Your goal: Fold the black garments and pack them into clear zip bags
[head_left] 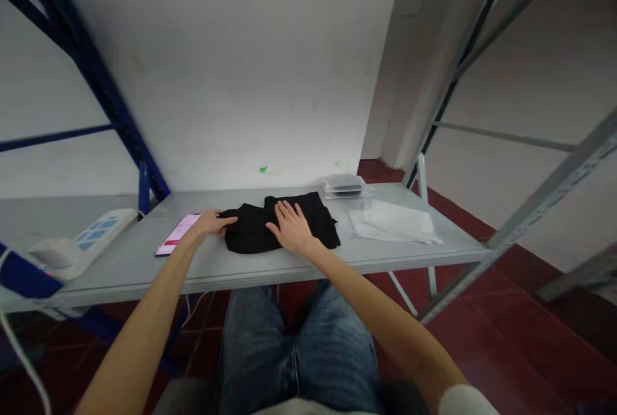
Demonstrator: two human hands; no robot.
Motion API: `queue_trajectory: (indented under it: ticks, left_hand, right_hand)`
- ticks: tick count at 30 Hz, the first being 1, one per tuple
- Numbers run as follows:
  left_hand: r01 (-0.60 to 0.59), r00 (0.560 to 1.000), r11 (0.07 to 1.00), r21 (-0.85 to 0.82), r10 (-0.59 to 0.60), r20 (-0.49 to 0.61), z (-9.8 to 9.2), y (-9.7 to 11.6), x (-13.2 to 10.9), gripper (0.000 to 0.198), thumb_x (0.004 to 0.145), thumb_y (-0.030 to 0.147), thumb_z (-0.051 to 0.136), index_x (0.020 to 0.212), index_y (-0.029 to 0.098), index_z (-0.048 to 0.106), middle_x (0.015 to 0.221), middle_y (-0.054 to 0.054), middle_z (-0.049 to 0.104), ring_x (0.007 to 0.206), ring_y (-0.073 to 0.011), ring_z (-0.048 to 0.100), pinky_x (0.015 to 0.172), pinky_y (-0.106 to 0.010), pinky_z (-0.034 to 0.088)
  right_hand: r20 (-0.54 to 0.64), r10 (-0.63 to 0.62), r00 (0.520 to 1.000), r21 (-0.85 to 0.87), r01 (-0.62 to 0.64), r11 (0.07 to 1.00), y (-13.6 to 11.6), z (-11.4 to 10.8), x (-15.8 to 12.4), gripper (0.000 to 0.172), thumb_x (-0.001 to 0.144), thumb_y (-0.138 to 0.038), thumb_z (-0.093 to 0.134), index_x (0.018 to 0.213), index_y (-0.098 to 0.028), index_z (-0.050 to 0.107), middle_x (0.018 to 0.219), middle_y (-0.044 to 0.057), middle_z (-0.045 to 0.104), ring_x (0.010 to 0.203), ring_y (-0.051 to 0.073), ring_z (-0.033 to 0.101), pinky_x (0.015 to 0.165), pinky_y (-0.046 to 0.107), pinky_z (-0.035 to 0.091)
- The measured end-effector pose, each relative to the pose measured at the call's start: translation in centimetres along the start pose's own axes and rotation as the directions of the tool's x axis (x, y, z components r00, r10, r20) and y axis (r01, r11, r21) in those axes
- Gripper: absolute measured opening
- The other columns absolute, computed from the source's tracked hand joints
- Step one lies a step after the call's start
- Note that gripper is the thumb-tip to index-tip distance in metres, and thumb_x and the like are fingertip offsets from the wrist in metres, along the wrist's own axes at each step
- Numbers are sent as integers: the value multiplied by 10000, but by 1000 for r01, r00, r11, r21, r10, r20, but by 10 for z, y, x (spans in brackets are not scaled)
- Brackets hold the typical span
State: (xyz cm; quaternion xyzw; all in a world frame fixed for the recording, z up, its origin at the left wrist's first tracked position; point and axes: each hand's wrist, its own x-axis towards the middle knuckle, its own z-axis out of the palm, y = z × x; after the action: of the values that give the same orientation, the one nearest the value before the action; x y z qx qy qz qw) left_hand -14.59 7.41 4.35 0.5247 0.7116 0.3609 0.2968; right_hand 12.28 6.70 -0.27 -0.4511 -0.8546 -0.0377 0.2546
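Observation:
A black cloth garment (253, 233) lies partly folded on the grey shelf table (308, 266) in front of me. My left hand (212, 223) grips its left edge, the fingers closed over the fabric and the thumb on top. Flat on the middle of the garment rests my right hand (292, 227), fingers stretched out and a little spread. What kind of garment it is, I cannot make out.
Left of the garment lies a phone (177, 235) with a lit pink screen. A white power strip (103, 235) is farther left. Stacked clear plastic packs (343, 185) and white plastic bags (393, 222) lie to the right. Blue posts (103, 90) and a white wall stand behind.

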Motion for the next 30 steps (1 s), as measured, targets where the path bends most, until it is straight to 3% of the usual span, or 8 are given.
queue_trajectory:
  ticks: [3,8,13,16,19,23,27,30]
  left_hand:
    - [44,998,982,-186,-36,41,2,3,-4,437,480,359,915,803,149,707,643,-29,697,590,-176,649,542,-277,555]
    - [30,998,940,-339,-45,-38,-2,14,-5,388,495,201,868,819,150,662,671,-10,683,591,-143,632,595,-277,579]
    - [-8,991,943,-332,-37,-128,-1,32,5,410,550,163,802,922,157,629,671,19,649,570,-125,606,591,-268,555]
    - [-70,986,951,-302,20,-166,11,53,8,455,567,173,798,985,164,617,723,19,660,612,-140,629,616,-278,548]
    - [-136,978,975,-174,103,-183,38,82,8,422,595,160,774,989,177,620,786,-11,698,660,-175,659,668,-320,547]
    - [-319,932,943,94,330,-150,98,112,-4,359,622,136,779,938,199,621,842,-44,729,896,-249,710,852,-370,526]
    - [-285,956,955,-77,278,-93,163,114,-23,386,586,73,809,886,205,604,856,-71,728,995,-282,699,886,-385,502]
    - [-247,969,951,-185,238,-67,189,106,-30,334,654,164,839,887,192,602,780,-67,703,871,-248,708,806,-361,530]
  right_hand:
    - [65,25,998,77,-30,997,-30,18,14,862,1053,-670,336,1587,5,378,1650,236,370,1574,324,278,1295,490,165]
    - [137,89,987,142,-108,984,-48,36,25,1017,975,-772,438,1587,36,351,1643,277,353,1565,343,300,1291,473,190]
    - [108,39,993,178,-58,982,-36,18,18,1047,954,-811,431,1596,11,347,1653,256,351,1567,322,302,1297,456,174]
    - [32,82,996,177,-87,980,-9,-6,7,890,1039,-715,313,1609,-33,352,1654,222,375,1566,298,312,1293,449,190]
    - [-30,223,974,174,-214,961,28,-33,-2,721,1100,-555,212,1599,-67,392,1638,193,421,1551,284,347,1273,443,248]
    - [-75,418,905,236,-391,890,69,-55,-5,689,1110,-474,153,1545,-39,464,1598,206,474,1505,287,427,1230,407,335]
    - [-83,435,896,267,-401,876,80,-53,-4,642,1109,-453,198,1529,-69,497,1580,190,504,1493,285,447,1220,414,352]
    - [-69,388,919,273,-356,894,76,-43,-6,602,1110,-432,222,1539,-110,495,1568,165,527,1479,266,468,1209,415,375]
